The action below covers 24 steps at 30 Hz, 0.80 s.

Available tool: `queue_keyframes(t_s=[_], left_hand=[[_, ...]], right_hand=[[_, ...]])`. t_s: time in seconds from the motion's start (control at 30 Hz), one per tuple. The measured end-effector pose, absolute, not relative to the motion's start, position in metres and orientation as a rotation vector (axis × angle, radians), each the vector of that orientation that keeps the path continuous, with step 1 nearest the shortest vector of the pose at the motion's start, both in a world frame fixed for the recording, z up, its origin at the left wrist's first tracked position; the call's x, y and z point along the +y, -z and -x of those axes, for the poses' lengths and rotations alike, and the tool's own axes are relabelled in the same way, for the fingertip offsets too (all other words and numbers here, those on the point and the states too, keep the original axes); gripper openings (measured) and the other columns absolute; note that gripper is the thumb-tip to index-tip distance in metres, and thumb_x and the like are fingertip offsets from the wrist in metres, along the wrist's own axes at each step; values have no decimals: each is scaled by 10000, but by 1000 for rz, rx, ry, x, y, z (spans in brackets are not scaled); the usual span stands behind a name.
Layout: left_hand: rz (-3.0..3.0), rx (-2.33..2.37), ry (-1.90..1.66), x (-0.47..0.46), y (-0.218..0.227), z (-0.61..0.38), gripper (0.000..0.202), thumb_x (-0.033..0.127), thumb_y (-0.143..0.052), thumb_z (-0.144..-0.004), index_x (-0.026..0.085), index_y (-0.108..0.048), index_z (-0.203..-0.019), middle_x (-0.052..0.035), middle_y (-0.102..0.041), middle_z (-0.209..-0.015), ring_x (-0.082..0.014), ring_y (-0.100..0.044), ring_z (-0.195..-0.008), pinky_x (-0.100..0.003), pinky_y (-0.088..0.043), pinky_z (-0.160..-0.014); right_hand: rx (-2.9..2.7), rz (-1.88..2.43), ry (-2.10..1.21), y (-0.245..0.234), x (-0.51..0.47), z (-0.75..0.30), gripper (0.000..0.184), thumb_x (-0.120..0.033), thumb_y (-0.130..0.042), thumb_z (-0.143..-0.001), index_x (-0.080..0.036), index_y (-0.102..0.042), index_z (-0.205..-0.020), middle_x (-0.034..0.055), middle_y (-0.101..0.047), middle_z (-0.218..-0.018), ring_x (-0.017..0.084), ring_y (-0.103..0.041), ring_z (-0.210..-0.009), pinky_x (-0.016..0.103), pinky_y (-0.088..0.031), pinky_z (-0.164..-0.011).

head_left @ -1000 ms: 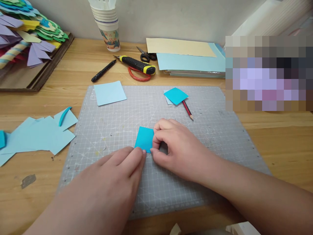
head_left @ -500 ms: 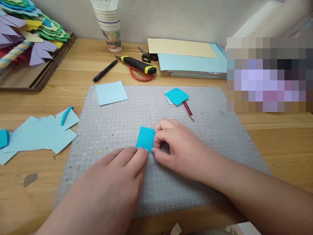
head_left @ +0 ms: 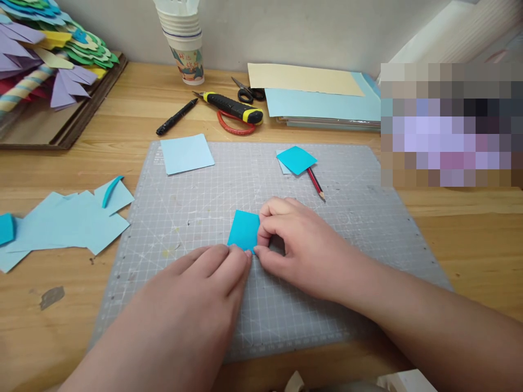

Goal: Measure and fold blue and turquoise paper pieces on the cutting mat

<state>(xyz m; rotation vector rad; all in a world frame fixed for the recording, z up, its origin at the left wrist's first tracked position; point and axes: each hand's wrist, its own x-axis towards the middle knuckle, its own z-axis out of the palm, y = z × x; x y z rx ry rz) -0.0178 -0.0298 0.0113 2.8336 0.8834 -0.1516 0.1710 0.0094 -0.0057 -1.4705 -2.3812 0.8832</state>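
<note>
A small bright blue piece of paper (head_left: 244,230) lies on the grey cutting mat (head_left: 335,239), between my hands. My left hand (head_left: 204,288) has its fingers pressed together at the paper's near edge, and they hide part of that edge. With curled fingers and thumb, my right hand (head_left: 294,239) grips the paper's right side and near right corner. Farther back on the mat, another bright blue paper piece (head_left: 296,160) rests over a pale blue scrap and the end of a red and black pencil (head_left: 316,184). A pale blue square of paper (head_left: 187,154) lies at the back left.
Pale blue paper scraps (head_left: 61,223) spread left of the mat. Behind it lie a black pen (head_left: 176,117), a yellow and black utility knife (head_left: 232,106), scissors (head_left: 247,93) and stacked paper sheets (head_left: 322,103). Paper cups (head_left: 186,49) stand by the wall; a colourful paper craft (head_left: 44,60) is at far left.
My left fingertips have slid slightly to the right along the paper's near edge. Otherwise the hands and paper hold their places; the whole view has shifted a little.
</note>
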Motion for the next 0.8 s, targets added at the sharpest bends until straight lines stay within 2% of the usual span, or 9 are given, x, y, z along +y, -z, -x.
queue_keyframes(t_s=[0.2,0.37,0.67,0.8], left_hand=[[-2862,893,122,-32,-12,20,465,81,-377,-632,142,-721,-939,-140,-682,-975,-281,-617,-778,-469,-573,-677],[-2896,934,51,-33,-9,21,478,80,-377,-646,156,-699,-991,-105,-680,-1009,-254,-606,-825,-433,-564,-733],[-2978,927,19,-33,-9,16,462,97,-404,-651,134,-719,-987,-107,-688,-1013,-258,-611,-804,-412,-561,-702],[-3006,901,-2,-32,-9,14,526,119,-414,-640,108,-692,-1087,-115,-683,-1046,-273,-616,-838,-430,-554,-733]], right_hand=[[-2419,1372,-948,5,13,-179,141,-127,-572,-787,-185,-555,-660,30,-565,-886,183,-504,-893,340,-411,-782],[-2406,1359,-1033,4,16,-184,146,-111,-556,-788,-178,-533,-661,33,-552,-894,173,-508,-888,326,-415,-784],[-2388,1289,-1071,4,18,-189,161,-84,-551,-789,-170,-518,-657,23,-532,-887,142,-510,-842,290,-408,-745],[-2380,1290,-1067,5,17,-189,167,-85,-545,-795,-169,-509,-656,23,-526,-885,146,-509,-853,299,-408,-755]])
